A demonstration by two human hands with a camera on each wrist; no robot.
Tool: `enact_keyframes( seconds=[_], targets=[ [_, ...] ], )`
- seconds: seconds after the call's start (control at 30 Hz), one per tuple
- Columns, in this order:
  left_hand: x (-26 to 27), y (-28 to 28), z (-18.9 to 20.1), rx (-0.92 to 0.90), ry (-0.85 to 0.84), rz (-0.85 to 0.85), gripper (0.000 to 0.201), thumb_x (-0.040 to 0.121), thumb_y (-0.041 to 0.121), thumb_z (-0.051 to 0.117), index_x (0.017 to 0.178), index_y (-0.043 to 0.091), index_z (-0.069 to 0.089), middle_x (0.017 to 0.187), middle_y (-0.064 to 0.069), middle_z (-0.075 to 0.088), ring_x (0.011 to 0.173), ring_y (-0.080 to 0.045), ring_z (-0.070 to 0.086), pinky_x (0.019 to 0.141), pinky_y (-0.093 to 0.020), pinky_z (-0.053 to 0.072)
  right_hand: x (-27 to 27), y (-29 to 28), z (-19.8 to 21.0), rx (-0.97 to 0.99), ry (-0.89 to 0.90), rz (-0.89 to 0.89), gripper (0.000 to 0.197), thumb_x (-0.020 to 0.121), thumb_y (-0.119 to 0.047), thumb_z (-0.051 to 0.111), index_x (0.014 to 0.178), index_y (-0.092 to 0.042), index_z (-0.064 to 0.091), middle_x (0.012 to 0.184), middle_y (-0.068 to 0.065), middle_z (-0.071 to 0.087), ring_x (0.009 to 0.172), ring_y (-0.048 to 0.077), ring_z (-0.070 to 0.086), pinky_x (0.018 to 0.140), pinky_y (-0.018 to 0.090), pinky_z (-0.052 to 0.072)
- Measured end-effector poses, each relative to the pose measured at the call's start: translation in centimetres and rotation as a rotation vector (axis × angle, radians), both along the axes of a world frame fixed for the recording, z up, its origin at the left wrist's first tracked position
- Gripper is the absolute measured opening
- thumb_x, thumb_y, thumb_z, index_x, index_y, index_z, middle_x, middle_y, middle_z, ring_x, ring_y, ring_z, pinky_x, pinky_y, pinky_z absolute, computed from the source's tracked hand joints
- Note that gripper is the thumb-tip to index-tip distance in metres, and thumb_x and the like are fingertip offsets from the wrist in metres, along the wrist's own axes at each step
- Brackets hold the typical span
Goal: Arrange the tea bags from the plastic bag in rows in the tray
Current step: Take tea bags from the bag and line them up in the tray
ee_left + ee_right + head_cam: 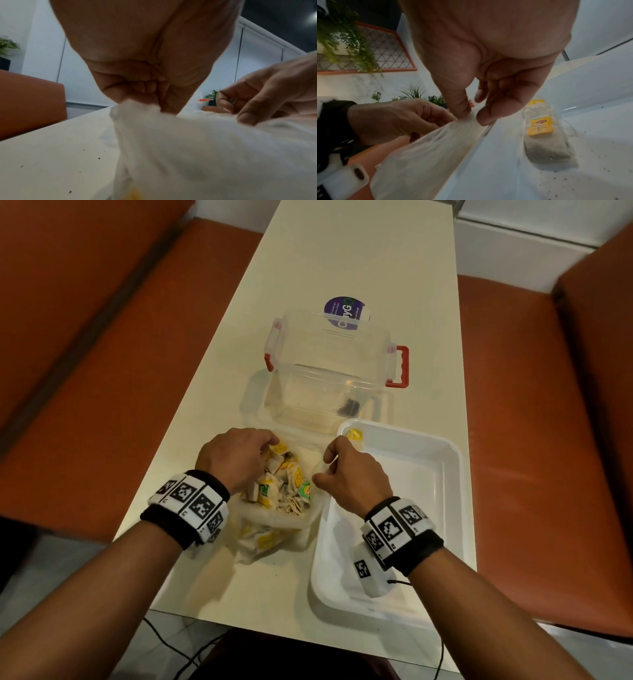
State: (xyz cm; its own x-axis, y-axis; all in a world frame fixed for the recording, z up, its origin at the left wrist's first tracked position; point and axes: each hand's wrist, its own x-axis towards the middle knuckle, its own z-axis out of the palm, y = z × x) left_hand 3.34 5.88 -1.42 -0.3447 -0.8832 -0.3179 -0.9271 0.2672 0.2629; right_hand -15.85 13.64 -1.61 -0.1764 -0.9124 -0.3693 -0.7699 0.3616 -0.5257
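Crinkled plastic bag (274, 529) pinched by both hands, papery tea bags (287, 484) inside

A long, narrow cream-white table (342, 261) runs away from the viewer. On it, at six o'clock, sits a translucent plastic bag (274, 529); just beside it at four o'clock, a white rectangular plastic tray (452, 474); at twelve o'clock, a clear lidless plastic box with red clip handles (329, 361).
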Motion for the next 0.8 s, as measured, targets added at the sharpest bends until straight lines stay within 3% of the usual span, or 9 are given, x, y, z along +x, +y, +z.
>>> enact_keyframes(
  seconds=[0.1, 0.23, 0.37, 0.43, 0.6, 0.7, 0.8],
  targets=[
    [-0.2, 0.2, 0.3, -0.023, -0.063, -0.038, 0.032, 0.097, 0.037, 0.053, 0.129, 0.039, 0.058, 0.131, 0.010, 0.060, 0.112, -0.022, 0.061, 0.086, -0.035, 0.047, 0.0, -0.1, -0.3, -0.014, -0.082, -0.034, 0.023, 0.083, -0.028, 0.066, 0.094, -0.032, 0.047, 0.079, -0.007, 0.065, 0.079, 0.024, 0.064, 0.074, 0.039, 0.053],
    [-0.9, 1.2, 0.4, -0.087, -0.078, -0.136, 0.030, 0.093, 0.055, 0.054, 0.118, 0.040, 0.062, 0.115, 0.013, 0.063, 0.101, -0.018, 0.063, 0.080, -0.032, 0.048, -0.4, 0.1, -0.4, -0.052, -0.113, -0.063, 0.021, 0.084, -0.024, 0.064, 0.090, -0.033, 0.046, 0.070, -0.010, 0.060, 0.075, 0.023, 0.064, 0.076, 0.041, 0.054],
    [-2.7, 2.3, -0.6, -0.004, -0.129, -0.082, 0.044, 0.083, 0.070, 0.058, 0.102, 0.031, 0.065, 0.098, 0.008, 0.067, 0.093, -0.021, 0.064, 0.073, -0.032, 0.048, -0.5, 0.3, -0.6, -0.046, -0.110, -0.069, 0.021, 0.082, -0.023, 0.063, 0.085, -0.034, 0.045, 0.070, -0.009, 0.061, 0.074, 0.023, 0.067, 0.078, 0.045, 0.055],
    [-3.4, 2.7, -1.2, 0.005, -0.127, -0.053, 0.051, 0.080, 0.073, 0.059, 0.106, 0.029, 0.060, 0.101, 0.006, 0.066, 0.095, -0.022, 0.063, 0.071, -0.033, 0.044, -0.4, 0.4, -0.4, -0.048, -0.113, -0.071, 0.020, 0.082, -0.022, 0.063, 0.086, -0.033, 0.046, 0.070, -0.009, 0.061, 0.074, 0.024, 0.066, 0.078, 0.045, 0.055],
    [-4.2, 3.2, -2.1, 0.003, -0.085, 0.000, 0.053, 0.084, 0.064, 0.063, 0.121, 0.029, 0.051, 0.109, 0.002, 0.067, 0.101, -0.026, 0.063, 0.074, -0.034, 0.043, -0.5, 0.3, -0.5, -0.051, -0.099, -0.065, 0.019, 0.083, -0.023, 0.062, 0.088, -0.032, 0.047, 0.074, -0.009, 0.060, 0.075, 0.022, 0.064, 0.077, 0.044, 0.055],
    [-4.2, 2.8, -2.4, 0.031, -0.050, 0.010, 0.042, 0.091, 0.052, 0.061, 0.128, 0.032, 0.053, 0.116, 0.001, 0.066, 0.107, -0.026, 0.062, 0.082, -0.036, 0.047, -0.5, 0.4, -0.4, -0.047, -0.093, -0.061, 0.019, 0.085, -0.022, 0.062, 0.090, -0.032, 0.047, 0.075, -0.010, 0.059, 0.076, 0.022, 0.063, 0.077, 0.043, 0.054],
    [-4.1, 2.6, -2.8, 0.067, -0.002, 0.010, 0.028, 0.094, 0.040, 0.057, 0.122, 0.039, 0.057, 0.114, 0.004, 0.067, 0.106, -0.025, 0.062, 0.083, -0.035, 0.047, -0.6, 0.6, -0.4, -0.050, -0.095, -0.057, 0.019, 0.085, -0.020, 0.062, 0.091, -0.031, 0.048, 0.076, -0.009, 0.060, 0.076, 0.022, 0.064, 0.078, 0.044, 0.055]
  ],
)
